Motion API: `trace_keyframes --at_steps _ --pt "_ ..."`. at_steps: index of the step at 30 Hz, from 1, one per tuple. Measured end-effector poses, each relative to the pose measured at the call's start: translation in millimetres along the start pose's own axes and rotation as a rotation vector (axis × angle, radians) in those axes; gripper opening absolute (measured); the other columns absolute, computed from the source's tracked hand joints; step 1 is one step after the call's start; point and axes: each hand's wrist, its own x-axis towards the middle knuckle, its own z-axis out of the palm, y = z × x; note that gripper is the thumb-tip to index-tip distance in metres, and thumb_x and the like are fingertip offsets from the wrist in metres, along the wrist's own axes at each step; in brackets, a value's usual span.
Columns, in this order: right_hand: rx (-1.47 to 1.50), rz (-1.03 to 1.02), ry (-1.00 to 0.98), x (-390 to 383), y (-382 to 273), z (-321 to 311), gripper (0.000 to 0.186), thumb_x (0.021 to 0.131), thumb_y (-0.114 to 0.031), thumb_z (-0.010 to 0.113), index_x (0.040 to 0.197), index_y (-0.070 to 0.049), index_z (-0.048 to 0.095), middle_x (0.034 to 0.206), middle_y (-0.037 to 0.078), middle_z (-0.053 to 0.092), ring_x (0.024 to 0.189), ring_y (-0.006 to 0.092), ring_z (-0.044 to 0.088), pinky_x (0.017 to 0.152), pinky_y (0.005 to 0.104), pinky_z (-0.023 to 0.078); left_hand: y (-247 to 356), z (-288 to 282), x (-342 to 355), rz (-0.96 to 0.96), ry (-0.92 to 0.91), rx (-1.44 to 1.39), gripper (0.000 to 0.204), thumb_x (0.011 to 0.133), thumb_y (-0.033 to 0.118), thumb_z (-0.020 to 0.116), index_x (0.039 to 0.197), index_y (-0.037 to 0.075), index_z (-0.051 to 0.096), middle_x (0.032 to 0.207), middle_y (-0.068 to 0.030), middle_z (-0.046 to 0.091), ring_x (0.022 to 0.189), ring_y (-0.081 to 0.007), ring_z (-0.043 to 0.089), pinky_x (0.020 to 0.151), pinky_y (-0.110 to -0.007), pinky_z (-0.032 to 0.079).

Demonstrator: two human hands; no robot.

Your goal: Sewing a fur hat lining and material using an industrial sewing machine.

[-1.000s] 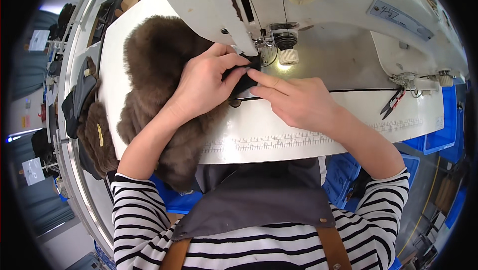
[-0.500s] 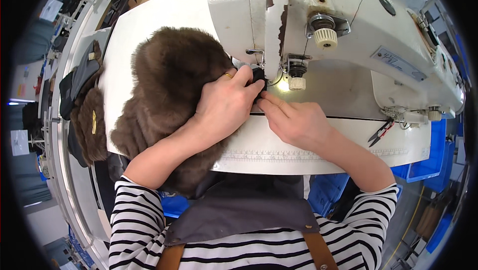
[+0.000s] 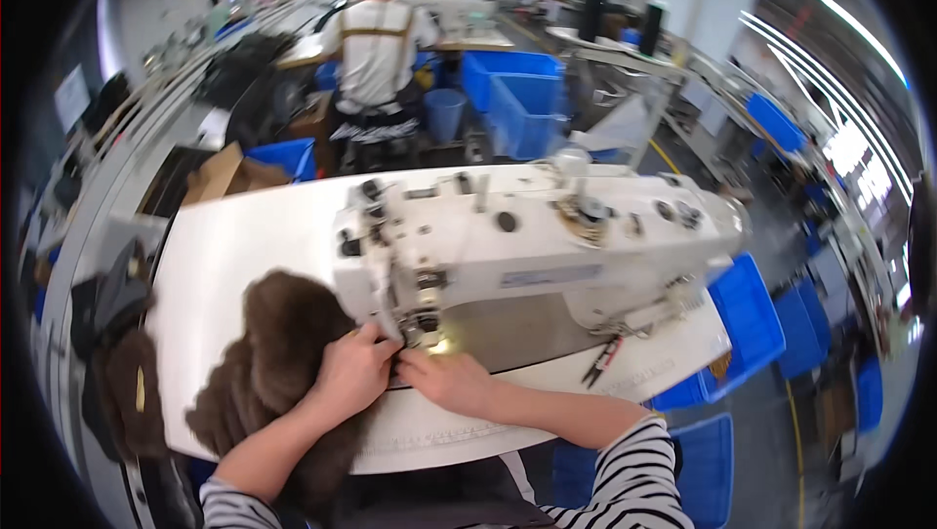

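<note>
A white sewing machine [image 3: 537, 226] sits on a white table [image 3: 234, 236], its small lamp lit beside the presser foot. My left hand [image 3: 356, 378] pinches a small black fabric piece at the left of the needle area, over brown fur material [image 3: 283, 324]. My right hand [image 3: 444, 383] has its fingers together on the same piece, just right of the foot; the piece is mostly hidden by my fingers and blurred. Red-and-black thread snips [image 3: 603, 358] lie right of my right hand on the table.
A person [image 3: 376, 61] works at a station ahead, back turned. Blue bins [image 3: 742, 324] stand at right and beyond the table [image 3: 517, 104]. A cardboard box [image 3: 220, 173] is at the far left corner. More fur and dark pieces [image 3: 127, 383] hang along the left side.
The view has tilted up to show the room and co-worker, blurring the picture, so the machine and hands appear lower. My hands remain together at the needle area.
</note>
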Motion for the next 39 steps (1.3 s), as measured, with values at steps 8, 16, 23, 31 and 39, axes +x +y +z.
trace_keyframes --at_steps 8,16,23,31,39 --pt "-0.07 -0.068 0.066 28 3 6 0.016 0.082 -0.013 0.057 0.095 -0.004 0.058 0.087 0.007 0.053 0.054 0.0214 0.061 0.047 0.0368 0.051 -5 -18 2 -0.102 0.007 -0.047 0.023 0.08 -0.001 0.06 0.099 0.003 0.072 0.095 -0.0161 0.066 0.081 -0.0367 0.066 0.069 -0.043 0.053" --pt "-0.137 -0.123 0.06 26 0 20 0.011 0.078 -0.012 0.059 0.088 -0.007 0.058 0.081 0.005 0.054 0.065 0.0211 0.061 0.052 0.0349 0.051 -2 -18 4 -0.087 -0.004 -0.056 0.02 0.083 0.0 0.061 0.099 0.003 0.072 0.093 -0.0165 0.067 0.081 -0.0366 0.066 0.071 -0.042 0.053" --pt "0.114 -0.211 0.174 14 12 8 0.015 0.076 -0.014 0.058 0.088 -0.006 0.061 0.083 0.004 0.054 0.085 0.0189 0.057 0.058 0.029 0.051 24 -5 -11 -0.205 0.054 0.069 0.021 0.081 0.0 0.06 0.099 0.003 0.071 0.089 -0.0169 0.06 0.079 -0.0378 0.063 0.068 -0.046 0.051" --pt "0.003 -0.213 0.091 15 16 -16 0.014 0.072 -0.015 0.059 0.081 -0.006 0.059 0.085 0.006 0.054 0.083 0.018 0.056 0.059 0.0272 0.051 32 -5 -2 -0.109 0.074 0.228 0.026 0.075 0.003 0.06 0.099 0.004 0.067 0.106 -0.007 0.064 0.087 -0.0291 0.063 0.068 -0.039 0.054" --pt "0.035 -0.152 0.092 14 11 -20 0.024 0.067 -0.013 0.062 0.088 -0.002 0.066 0.08 0.002 0.053 0.077 0.0162 0.053 0.054 0.0241 0.048 34 -2 -8 -0.165 0.037 0.247 0.017 0.071 0.008 0.062 0.088 0.006 0.066 0.088 -0.0044 0.061 0.081 -0.0243 0.061 0.059 -0.034 0.054"
